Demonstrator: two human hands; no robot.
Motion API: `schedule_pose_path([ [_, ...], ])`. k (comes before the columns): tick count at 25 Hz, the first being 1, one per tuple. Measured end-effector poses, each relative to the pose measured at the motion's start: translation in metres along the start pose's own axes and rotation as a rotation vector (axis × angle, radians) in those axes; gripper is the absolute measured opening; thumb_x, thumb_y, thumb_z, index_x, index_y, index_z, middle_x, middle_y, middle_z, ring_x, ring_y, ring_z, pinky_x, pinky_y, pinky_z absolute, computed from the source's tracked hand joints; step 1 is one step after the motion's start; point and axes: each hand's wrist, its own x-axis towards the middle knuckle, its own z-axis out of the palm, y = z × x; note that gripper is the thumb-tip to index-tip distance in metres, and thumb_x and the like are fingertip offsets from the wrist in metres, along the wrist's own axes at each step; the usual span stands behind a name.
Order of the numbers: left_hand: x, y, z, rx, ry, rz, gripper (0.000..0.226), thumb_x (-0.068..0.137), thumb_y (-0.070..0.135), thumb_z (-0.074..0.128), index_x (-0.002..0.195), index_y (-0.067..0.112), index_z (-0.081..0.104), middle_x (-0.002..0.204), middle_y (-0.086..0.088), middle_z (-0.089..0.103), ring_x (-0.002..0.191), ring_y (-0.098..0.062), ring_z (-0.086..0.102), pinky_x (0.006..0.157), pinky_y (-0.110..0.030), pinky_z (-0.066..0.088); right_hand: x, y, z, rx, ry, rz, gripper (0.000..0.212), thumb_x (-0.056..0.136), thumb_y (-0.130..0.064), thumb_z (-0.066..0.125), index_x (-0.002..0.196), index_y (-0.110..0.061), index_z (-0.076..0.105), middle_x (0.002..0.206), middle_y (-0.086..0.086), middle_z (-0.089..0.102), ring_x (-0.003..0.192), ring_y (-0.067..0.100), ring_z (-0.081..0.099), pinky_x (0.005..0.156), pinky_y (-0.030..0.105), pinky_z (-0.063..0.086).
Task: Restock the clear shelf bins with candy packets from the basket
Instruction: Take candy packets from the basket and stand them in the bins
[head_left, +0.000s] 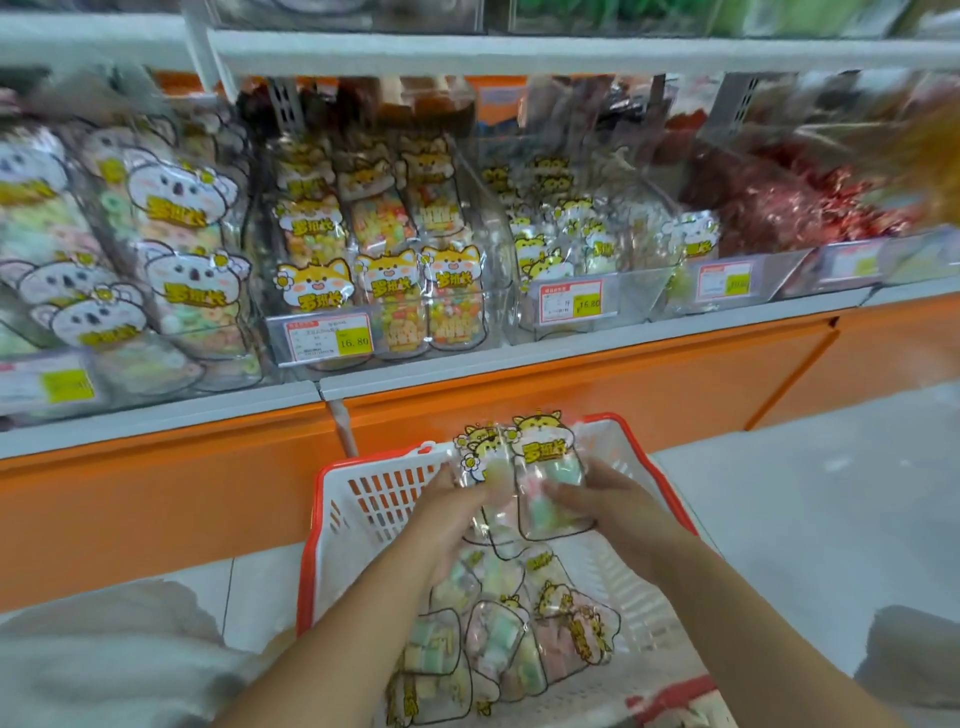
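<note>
A white basket with a red rim (363, 499) sits on the floor in front of the shelf. Several candy packets (519, 634) with yellow tiger labels lie in its bottom. Above the basket I hold a small stack of these tiger packets (540, 467) upright. My left hand (452, 499) grips the stack's left side, and my right hand (592, 493) grips its right side with the thumb across the front. The clear shelf bin (597, 306) holding the same tiger packets stands on the shelf above, to the right of centre.
Other clear bins line the shelf: koala packets (171, 249) at left, shiba packets (384, 244) in the middle, red wrapped sweets (789, 202) at right. An orange shelf base (571, 395) runs behind the basket. Pale floor (810, 493) lies to the right.
</note>
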Motion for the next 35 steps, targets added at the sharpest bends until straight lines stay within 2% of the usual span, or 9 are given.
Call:
schedule_pose_path([
  [4, -0.007, 0.048, 0.021, -0.006, -0.006, 0.105, 0.094, 0.077, 0.028, 0.081, 0.153, 0.026, 0.026, 0.144, -0.002, 0.049, 0.123, -0.024, 0.053, 0.1, -0.047, 0.047, -0.009, -0.061, 0.0, -0.161, 0.006, -0.104, 0.036, 0.081, -0.017, 0.077, 0.114, -0.011, 0.065, 0.111, 0.016, 0.069, 0.1, 0.03, 0.068, 0.091, 0.043, 0.054],
  [7, -0.019, 0.105, 0.048, 0.013, -0.03, 0.117, 0.044, 0.084, 0.022, 0.074, 0.126, 0.014, 0.061, 0.09, -0.003, 0.073, 0.07, -0.016, 0.067, 0.059, -0.026, 0.054, -0.012, -0.114, -0.009, -0.099, 0.016, -0.159, 0.047, 0.07, -0.016, 0.082, 0.113, -0.01, 0.065, 0.109, 0.017, 0.07, 0.098, 0.033, 0.068, 0.096, 0.053, 0.05],
  [9, -0.027, 0.141, 0.059, 0.052, -0.03, 0.201, 0.038, 0.084, 0.023, 0.074, 0.119, 0.018, 0.059, 0.097, -0.006, 0.072, 0.079, -0.02, 0.067, 0.069, -0.031, 0.055, -0.011, -0.146, -0.012, -0.062, 0.001, -0.202, 0.05, 0.067, -0.013, 0.081, 0.114, -0.006, 0.063, 0.109, 0.019, 0.07, 0.095, 0.031, 0.067, 0.096, 0.051, 0.049],
  [12, -0.023, 0.189, 0.061, 0.144, 0.013, 0.421, 0.089, 0.071, 0.046, 0.08, 0.143, 0.013, 0.041, 0.139, -0.005, 0.054, 0.119, -0.022, 0.056, 0.101, -0.039, 0.045, 0.002, -0.196, -0.023, -0.05, 0.05, -0.379, 0.047, 0.068, -0.014, 0.078, 0.108, 0.003, 0.06, 0.1, 0.019, 0.068, 0.089, 0.029, 0.061, 0.086, 0.046, 0.047],
  [17, 0.0, 0.224, 0.041, 0.13, 0.066, 0.565, 0.1, 0.073, 0.045, 0.081, 0.153, 0.02, 0.027, 0.152, 0.004, 0.039, 0.131, -0.014, 0.045, 0.11, -0.038, 0.034, 0.041, -0.253, -0.048, -0.306, 0.438, -0.671, 0.028, 0.084, -0.006, 0.071, 0.099, -0.014, 0.048, 0.064, -0.013, 0.05, 0.065, 0.014, 0.049, 0.063, 0.026, 0.04],
  [21, 0.018, 0.23, 0.034, 0.176, 0.058, 0.566, 0.107, 0.046, 0.067, 0.087, 0.138, 0.025, 0.052, 0.132, 0.005, 0.063, 0.117, -0.016, 0.061, 0.105, -0.044, 0.044, 0.088, -0.25, -0.056, -0.902, 0.449, -0.376, 0.034, 0.085, -0.006, 0.068, 0.097, -0.013, 0.037, 0.072, 0.0, 0.039, 0.062, 0.018, 0.04, 0.055, 0.032, 0.034],
  [25, 0.03, 0.227, 0.037, 0.176, 0.041, 0.557, 0.069, 0.061, 0.049, 0.083, 0.121, 0.022, 0.063, 0.108, 0.009, 0.074, 0.098, -0.009, 0.07, 0.09, -0.028, 0.052, 0.111, -0.237, -0.057, -1.078, 0.445, -0.084, 0.045, 0.085, -0.007, 0.068, 0.113, -0.01, 0.033, 0.088, 0.005, 0.051, 0.071, 0.018, 0.046, 0.057, 0.032, 0.036],
  [29, 0.035, 0.227, 0.035, 0.123, 0.048, 0.539, 0.028, 0.081, 0.028, 0.075, 0.107, 0.022, 0.067, 0.098, 0.007, 0.076, 0.089, -0.008, 0.072, 0.065, -0.012, 0.051, 0.109, -0.246, -0.05, -1.237, 0.474, -0.258, 0.086, 0.083, -0.015, 0.074, 0.15, -0.027, 0.022, 0.134, 0.014, 0.047, 0.09, 0.028, 0.055, 0.072, 0.032, 0.043],
  [35, 0.037, 0.221, 0.032, 0.115, 0.028, 0.522, 0.05, 0.072, 0.039, 0.082, 0.115, 0.023, 0.065, 0.107, 0.008, 0.074, 0.101, -0.012, 0.069, 0.088, -0.028, 0.048, 0.137, -0.234, -0.052, -1.437, 0.317, -0.159, 0.088, 0.08, -0.017, 0.075, 0.149, -0.036, 0.025, 0.156, 0.006, 0.019, 0.128, 0.032, 0.044, 0.096, 0.042, 0.047],
])
